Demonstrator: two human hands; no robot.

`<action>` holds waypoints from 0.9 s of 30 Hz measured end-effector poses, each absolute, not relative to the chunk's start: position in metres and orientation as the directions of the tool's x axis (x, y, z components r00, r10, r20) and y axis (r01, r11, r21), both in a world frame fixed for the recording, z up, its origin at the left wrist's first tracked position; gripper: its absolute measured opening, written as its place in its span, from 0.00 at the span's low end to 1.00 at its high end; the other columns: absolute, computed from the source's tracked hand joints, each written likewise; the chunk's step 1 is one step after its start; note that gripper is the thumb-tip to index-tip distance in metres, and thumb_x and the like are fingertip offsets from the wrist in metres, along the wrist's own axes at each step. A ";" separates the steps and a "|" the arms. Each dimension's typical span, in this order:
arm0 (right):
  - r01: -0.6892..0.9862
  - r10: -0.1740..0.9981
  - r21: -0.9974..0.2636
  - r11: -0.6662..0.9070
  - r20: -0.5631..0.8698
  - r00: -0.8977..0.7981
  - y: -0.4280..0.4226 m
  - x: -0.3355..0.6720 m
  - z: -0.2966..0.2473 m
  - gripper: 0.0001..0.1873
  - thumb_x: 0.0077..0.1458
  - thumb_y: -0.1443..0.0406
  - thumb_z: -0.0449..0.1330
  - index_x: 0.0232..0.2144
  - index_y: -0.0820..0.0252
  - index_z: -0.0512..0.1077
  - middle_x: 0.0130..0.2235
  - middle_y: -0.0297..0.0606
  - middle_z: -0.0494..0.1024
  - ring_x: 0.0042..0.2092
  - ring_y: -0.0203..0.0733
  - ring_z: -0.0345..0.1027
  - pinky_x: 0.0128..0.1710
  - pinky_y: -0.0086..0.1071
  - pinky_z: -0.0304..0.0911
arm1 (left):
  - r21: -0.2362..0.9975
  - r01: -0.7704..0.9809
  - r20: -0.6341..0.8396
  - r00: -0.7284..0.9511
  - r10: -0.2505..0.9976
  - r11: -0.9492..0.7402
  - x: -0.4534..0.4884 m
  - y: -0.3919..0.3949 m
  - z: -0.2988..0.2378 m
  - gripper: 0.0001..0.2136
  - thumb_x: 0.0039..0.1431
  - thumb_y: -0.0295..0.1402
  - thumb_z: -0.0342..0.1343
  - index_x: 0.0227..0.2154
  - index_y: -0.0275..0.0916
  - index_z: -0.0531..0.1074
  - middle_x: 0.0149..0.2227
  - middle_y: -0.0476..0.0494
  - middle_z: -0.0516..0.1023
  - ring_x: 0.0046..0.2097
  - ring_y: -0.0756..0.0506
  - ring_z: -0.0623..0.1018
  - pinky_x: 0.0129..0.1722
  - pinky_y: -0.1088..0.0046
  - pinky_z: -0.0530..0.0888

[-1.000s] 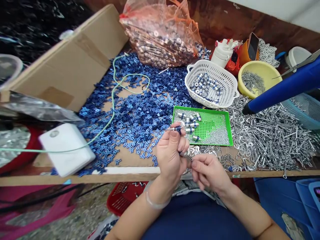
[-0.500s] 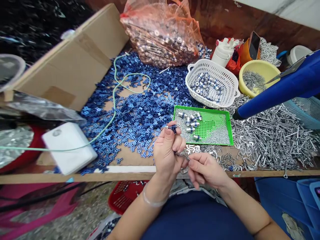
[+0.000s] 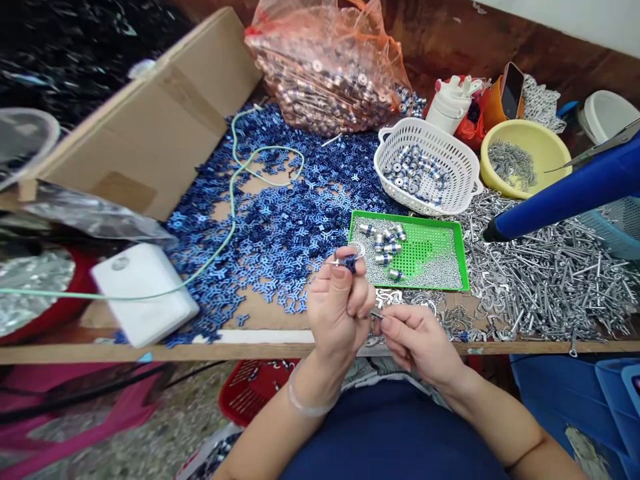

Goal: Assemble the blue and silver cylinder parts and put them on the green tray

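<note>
My left hand (image 3: pixel 337 310) is closed, raised over the table's front edge. Between its thumb and index finger are dark blue pieces on a metal pin (image 3: pixel 349 263), partly covered by the fingers. My right hand (image 3: pixel 420 340) pinches a thin metal piece (image 3: pixel 378 315) close to the left palm; fingers hide most of it, and its exact kind is unclear. Just beyond both hands lies a green tray (image 3: pixel 463 260) of tiny metal bits, with several silver-and-blue cylinders (image 3: pixel 396 275) on its left side.
Blue three-armed pieces (image 3: pixel 280 247) cover the table's left and middle. A white basket (image 3: pixel 425 133) of cylinders and a yellow bowl (image 3: pixel 555 153) stand behind the tray. Metal pins (image 3: pixel 560 273) are heaped at right, under a blue pole (image 3: pixel 560 210). A green cord (image 3: pixel 231 200) crosses the left side.
My right hand has drawn slightly to the right, and the thin metal piece shows just off the left hand's lower fingers. The left hand's blue pieces have turned a little. The view has shifted slightly.
</note>
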State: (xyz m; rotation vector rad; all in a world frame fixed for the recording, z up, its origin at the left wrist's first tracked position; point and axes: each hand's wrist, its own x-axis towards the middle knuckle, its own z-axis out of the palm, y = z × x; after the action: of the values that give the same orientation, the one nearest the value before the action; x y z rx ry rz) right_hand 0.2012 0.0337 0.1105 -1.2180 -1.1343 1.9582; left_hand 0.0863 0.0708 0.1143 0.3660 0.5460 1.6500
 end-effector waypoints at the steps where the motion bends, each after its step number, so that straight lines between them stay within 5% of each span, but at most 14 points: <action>1: -0.096 0.762 -0.822 -0.561 -0.468 -0.447 0.034 0.200 0.112 0.18 0.51 0.50 0.56 0.23 0.59 0.65 0.14 0.22 0.52 0.14 0.27 0.40 0.11 0.25 0.41 | 0.544 -0.833 -0.069 -0.165 0.984 -0.101 0.087 0.070 0.114 0.08 0.49 0.36 0.64 0.31 0.39 0.76 0.25 0.54 0.73 0.13 0.62 0.51 0.10 0.87 0.55; 6: -0.075 0.835 -0.890 -0.450 -0.389 -0.389 0.029 0.193 0.103 0.18 0.55 0.54 0.55 0.20 0.59 0.60 0.15 0.23 0.53 0.16 0.26 0.44 0.15 0.24 0.43 | 0.544 -0.834 -0.139 -0.202 0.969 -0.096 0.083 0.070 0.112 0.09 0.49 0.36 0.64 0.31 0.38 0.75 0.24 0.53 0.73 0.13 0.62 0.53 0.09 0.88 0.57; 9: 0.156 0.912 -0.979 -0.129 -0.179 -0.370 0.023 0.194 0.098 0.15 0.59 0.60 0.50 0.22 0.59 0.62 0.18 0.27 0.57 0.20 0.29 0.50 0.20 0.26 0.49 | 0.545 -0.836 -0.181 -0.192 0.964 -0.065 0.080 0.070 0.117 0.09 0.48 0.36 0.65 0.32 0.38 0.75 0.25 0.54 0.73 0.13 0.62 0.55 0.08 0.87 0.57; 12: 0.477 0.910 -0.794 0.377 0.220 -0.352 0.019 0.197 0.095 0.12 0.60 0.67 0.47 0.28 0.61 0.67 0.21 0.32 0.65 0.24 0.33 0.56 0.25 0.29 0.53 | 0.557 -0.828 -0.212 -0.208 0.955 -0.057 0.080 0.072 0.123 0.09 0.48 0.36 0.64 0.32 0.39 0.75 0.26 0.54 0.72 0.13 0.61 0.56 0.08 0.87 0.58; 14: 0.579 0.834 -0.601 0.551 0.399 -0.381 0.020 0.199 0.094 0.11 0.59 0.69 0.46 0.33 0.64 0.69 0.22 0.35 0.68 0.23 0.35 0.58 0.24 0.31 0.53 | 0.567 -0.821 -0.225 -0.234 0.946 -0.069 0.081 0.072 0.125 0.10 0.48 0.36 0.65 0.32 0.38 0.75 0.25 0.54 0.72 0.12 0.61 0.57 0.08 0.87 0.58; 17: 0.535 0.861 -0.679 0.503 0.334 -0.384 0.024 0.201 0.101 0.12 0.60 0.67 0.46 0.30 0.63 0.69 0.21 0.34 0.67 0.23 0.35 0.59 0.23 0.30 0.53 | 0.567 -0.818 -0.194 -0.246 0.950 -0.096 0.079 0.071 0.129 0.10 0.48 0.36 0.65 0.32 0.38 0.74 0.25 0.55 0.72 0.12 0.61 0.56 0.08 0.87 0.58; 20: 0.259 0.867 -0.957 0.133 -0.014 -0.499 0.029 0.202 0.112 0.18 0.62 0.61 0.45 0.22 0.60 0.62 0.16 0.27 0.60 0.18 0.30 0.56 0.19 0.25 0.53 | 0.542 -0.830 -0.080 -0.210 0.974 -0.135 0.076 0.068 0.135 0.09 0.50 0.36 0.63 0.33 0.39 0.74 0.26 0.56 0.72 0.12 0.61 0.51 0.07 0.86 0.56; 22: 0.191 0.837 -0.981 0.030 -0.080 -0.542 0.030 0.200 0.115 0.20 0.63 0.59 0.45 0.20 0.59 0.60 0.15 0.25 0.57 0.16 0.29 0.54 0.18 0.24 0.52 | 0.536 -0.830 -0.027 -0.203 0.979 -0.157 0.075 0.068 0.140 0.09 0.50 0.36 0.63 0.33 0.40 0.74 0.26 0.56 0.72 0.12 0.60 0.48 0.06 0.84 0.53; 24: 0.301 0.886 -0.926 0.229 0.070 -0.459 0.031 0.196 0.113 0.18 0.62 0.62 0.45 0.22 0.60 0.63 0.17 0.28 0.60 0.19 0.30 0.55 0.20 0.26 0.52 | 0.556 -0.814 -0.051 -0.237 0.970 -0.169 0.074 0.072 0.142 0.09 0.51 0.37 0.63 0.33 0.40 0.74 0.26 0.56 0.71 0.13 0.60 0.48 0.06 0.83 0.53; 27: 0.522 0.845 -0.667 0.532 0.375 -0.382 0.032 0.190 0.106 0.15 0.60 0.66 0.44 0.28 0.63 0.69 0.20 0.35 0.67 0.22 0.35 0.57 0.23 0.31 0.52 | 0.595 -0.784 -0.125 -0.307 0.944 -0.176 0.072 0.080 0.141 0.09 0.49 0.36 0.64 0.32 0.40 0.73 0.26 0.56 0.71 0.13 0.60 0.51 0.06 0.83 0.54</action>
State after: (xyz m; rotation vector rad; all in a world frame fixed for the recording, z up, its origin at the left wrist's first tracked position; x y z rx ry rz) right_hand 0.1898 0.0317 0.1063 -1.1034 -2.0656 0.5868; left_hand 0.0722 0.0801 0.1407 0.3226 0.6801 1.7689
